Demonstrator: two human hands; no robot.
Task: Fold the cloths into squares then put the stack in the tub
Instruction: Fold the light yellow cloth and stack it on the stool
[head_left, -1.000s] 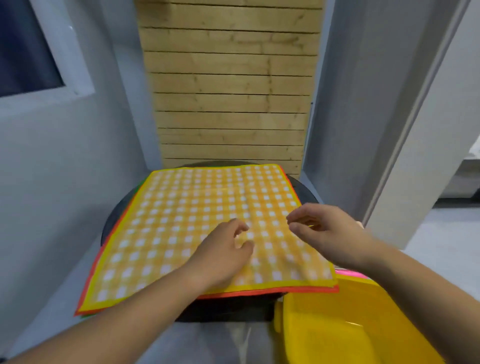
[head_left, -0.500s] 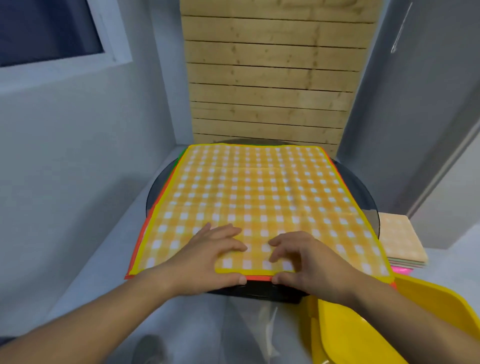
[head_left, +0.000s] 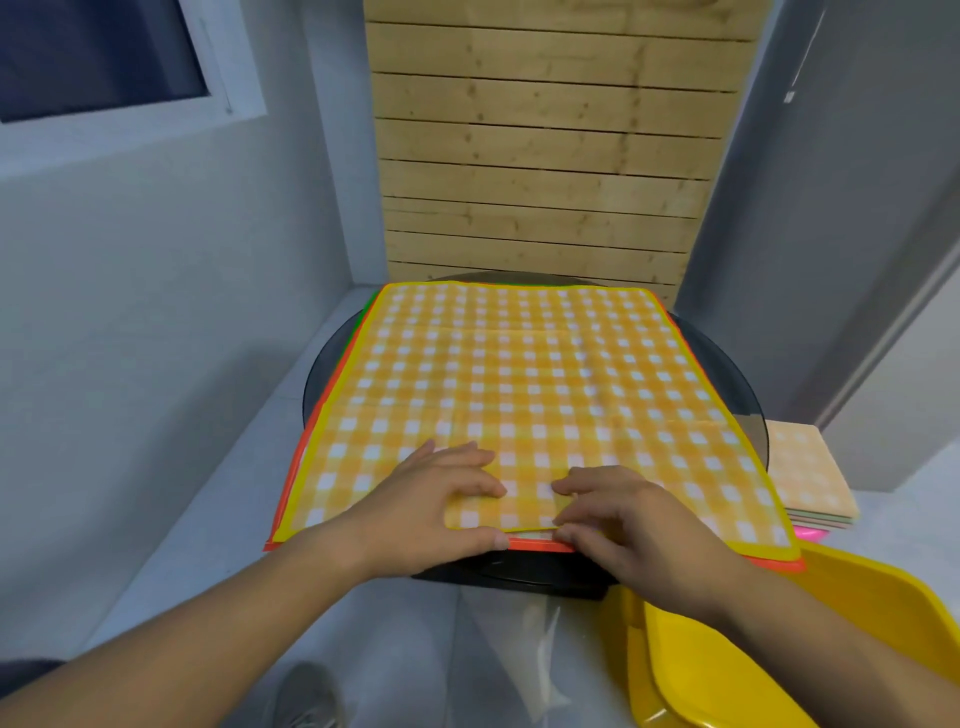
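The left grip (head_left: 436, 499) and right grip (head_left: 623, 519) pinch the near edge of the yellow checked cloth (head_left: 519, 374) (thumbs beneath, fingers on top), spread over a round dark desk (head_left: 719, 364); a yellow tub (head_left: 857, 587) sits just beside it.

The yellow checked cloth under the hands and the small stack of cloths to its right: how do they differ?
The yellow checked cloth lies spread open and large; the stack is folded into small squares. The cloth covers the round table on top of other cloths; the stack sits beside the table. The left hand and right hand pinch the cloth's near edge; nothing touches the stack. Both show a pale check pattern.
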